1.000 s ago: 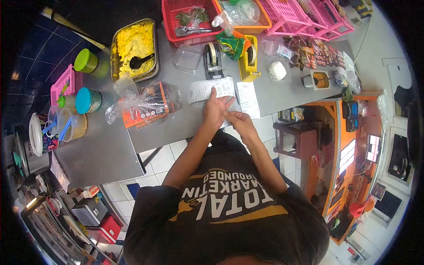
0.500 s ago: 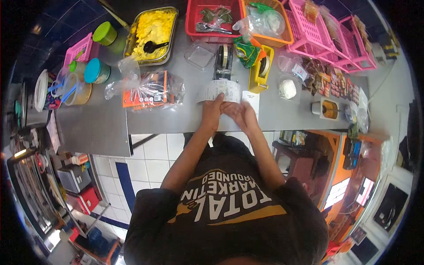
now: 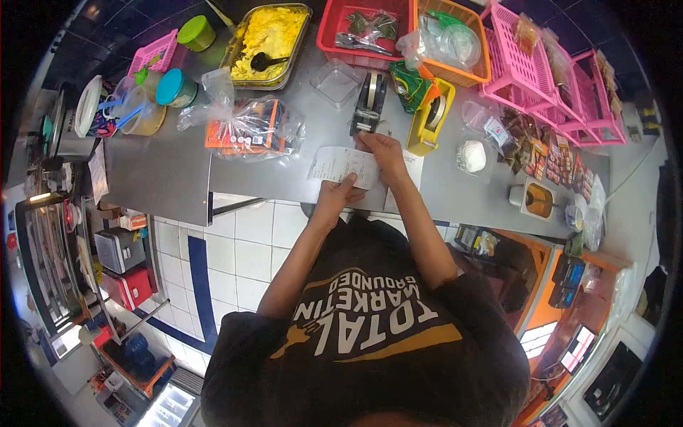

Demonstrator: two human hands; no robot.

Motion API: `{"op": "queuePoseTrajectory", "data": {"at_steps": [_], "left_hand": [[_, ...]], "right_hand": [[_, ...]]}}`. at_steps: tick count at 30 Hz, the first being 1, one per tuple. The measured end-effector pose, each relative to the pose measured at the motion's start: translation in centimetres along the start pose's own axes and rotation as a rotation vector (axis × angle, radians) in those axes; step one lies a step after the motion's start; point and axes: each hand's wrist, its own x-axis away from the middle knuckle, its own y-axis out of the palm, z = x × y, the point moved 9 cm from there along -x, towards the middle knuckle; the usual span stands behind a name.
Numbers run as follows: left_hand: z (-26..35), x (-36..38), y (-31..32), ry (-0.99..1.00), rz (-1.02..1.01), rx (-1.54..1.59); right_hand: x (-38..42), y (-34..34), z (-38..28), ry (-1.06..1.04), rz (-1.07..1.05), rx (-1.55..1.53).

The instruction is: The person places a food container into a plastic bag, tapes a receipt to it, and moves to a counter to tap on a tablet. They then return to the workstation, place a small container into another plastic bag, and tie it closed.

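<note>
Paper slip (image 3: pixel 334 164) is pinched at its near edge by the left hand (image 3: pixel 333 202); beyond those fingers, the right hand (image 3: pixel 388 158) touches the black tape dispenser (image 3: pixel 369 107), its grasp unclear. Likely light, limp, easily creased: best held by its edges.

Left hand (image 3: pixel 336 199) holding paper slip (image 3: pixel 344 167), right hand (image 3: pixel 385 154) at tape dispenser (image 3: pixel 369 107)

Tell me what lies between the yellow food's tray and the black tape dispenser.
The head view shows a clear tub between the tray and black dispenser.
</note>
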Motion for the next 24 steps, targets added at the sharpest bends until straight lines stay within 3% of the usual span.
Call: {"op": "queuePoseTrajectory", "data": {"at_steps": [5,8,10,13,14,15,18,19,22,24], "left_hand": [[-1.2,-1.9,-1.5,0.003,-0.014,-0.069],[-0.3,-2.1,-2.4,0.114,0.069,-0.194],[0.7,-1.5,-2.9,0.126,0.075,-0.485],[5.8,1.1,-1.9,0.228,0.096,-0.779],[7.0,2.3,-1.8,0.260,0.104,-0.854],[6.5,1.7,-3.3,0.316,0.115,-0.925],[17.9,7.6,-1.3,0.774,0.156,-1.112],[20.4,8.6,-1.0,0.867,0.152,-1.113],[24.4,7.9,-4.7,0.756,0.374,-0.978],[23.1,5.5,-9.2,0.811,0.447,-0.720]], "right_hand": [[-0.3,-0.2,0.1,-0.072,0.093,0.117],[0.1,-0.3,-0.3,-0.084,0.142,0.057],[-0.4,-1.0,1.0,-0.093,0.172,-0.013],[1.6,-0.2,-0.1,-0.111,0.193,0.259],[2.5,1.1,-1.3,-0.176,0.158,0.166],[3.5,2.8,-2.9,-0.240,0.124,0.070],[3.4,9.0,-8.3,-0.440,0.046,0.012],[2.9,11.0,-9.9,-0.511,0.037,0.034],[-0.8,18.2,-12.9,-0.709,-0.028,0.207],[-4.9,22.5,-12.0,-0.849,-0.162,0.355]]}}
